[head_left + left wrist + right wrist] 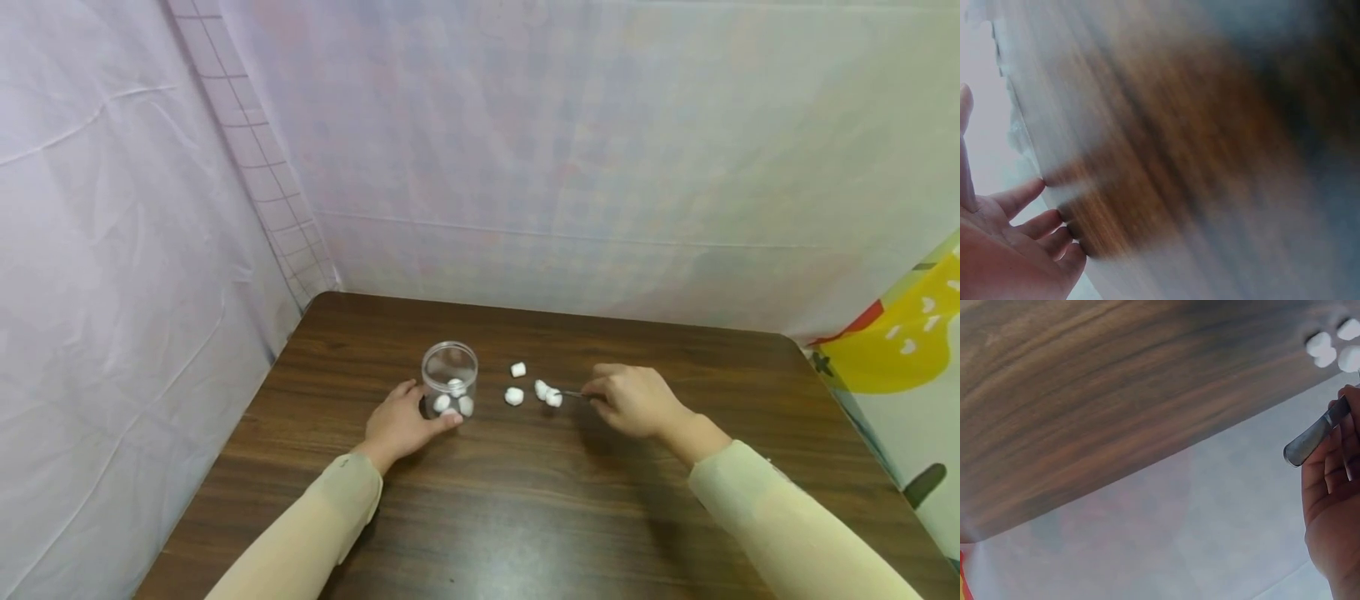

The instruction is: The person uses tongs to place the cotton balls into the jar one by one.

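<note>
My left hand [401, 423] holds a clear open-topped jar [450, 354] around its lower side, thumb in front and fingers at the left. Several small white puffy pieces [466, 406] lie inside it. In the left wrist view the fingers [1038, 225] are bent over the tabletop. My right hand [633, 400] grips a slim metal utensil [1310, 440] whose handle has a flat, rounded end. Its far tip reaches a white piece [553, 398] that touches another one [541, 388]; the tip's shape is hidden there. Two more white pieces [513, 396] lie between jar and utensil.
The dark wood-grain table [420, 517] has rounded back corners. A pale curtain [570, 158] hangs right behind its far edge, and another white cloth [97, 275] hangs along the left. A yellow printed cloth [892, 358] is at the right.
</note>
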`<state>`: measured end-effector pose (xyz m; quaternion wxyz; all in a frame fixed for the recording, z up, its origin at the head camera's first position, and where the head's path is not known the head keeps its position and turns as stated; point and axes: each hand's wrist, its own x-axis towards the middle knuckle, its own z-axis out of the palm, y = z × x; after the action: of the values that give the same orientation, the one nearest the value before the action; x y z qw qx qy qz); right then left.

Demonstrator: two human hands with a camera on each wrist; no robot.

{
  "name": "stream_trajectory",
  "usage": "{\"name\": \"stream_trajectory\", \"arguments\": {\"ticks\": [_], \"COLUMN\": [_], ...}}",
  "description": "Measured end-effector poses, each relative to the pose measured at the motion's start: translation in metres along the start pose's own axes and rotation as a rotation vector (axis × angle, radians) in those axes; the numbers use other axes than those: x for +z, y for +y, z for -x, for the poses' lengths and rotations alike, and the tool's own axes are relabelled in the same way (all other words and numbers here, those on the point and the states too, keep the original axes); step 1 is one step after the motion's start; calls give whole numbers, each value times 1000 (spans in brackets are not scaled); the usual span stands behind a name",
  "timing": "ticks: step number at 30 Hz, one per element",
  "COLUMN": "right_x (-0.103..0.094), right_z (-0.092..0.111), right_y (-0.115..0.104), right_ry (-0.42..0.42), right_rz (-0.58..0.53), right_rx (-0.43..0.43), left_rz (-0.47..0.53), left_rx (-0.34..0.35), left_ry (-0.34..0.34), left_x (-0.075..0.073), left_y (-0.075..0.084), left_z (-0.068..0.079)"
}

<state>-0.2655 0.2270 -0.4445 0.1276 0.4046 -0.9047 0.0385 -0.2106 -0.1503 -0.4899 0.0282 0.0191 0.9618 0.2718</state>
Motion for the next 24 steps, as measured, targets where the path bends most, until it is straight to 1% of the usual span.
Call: {"name": "stream_trajectory", "arguments": {"ticks": [7, 12, 24], "right_x": [-6, -14, -45], "right_z": [-9, -21, -69], "right_y": [-8, -11, -29], "right_ry": [39, 63, 127], "right_rz": [-7, 8, -1], "right_rx": [-43, -62, -126], "left_rz": [-4, -9, -22], "left_rx": [0, 3, 3], "left_ry": [-6, -10, -5], "left_x": [2, 3, 1], "left_y": [1, 1, -2], "left_z": [0, -1, -2]}}
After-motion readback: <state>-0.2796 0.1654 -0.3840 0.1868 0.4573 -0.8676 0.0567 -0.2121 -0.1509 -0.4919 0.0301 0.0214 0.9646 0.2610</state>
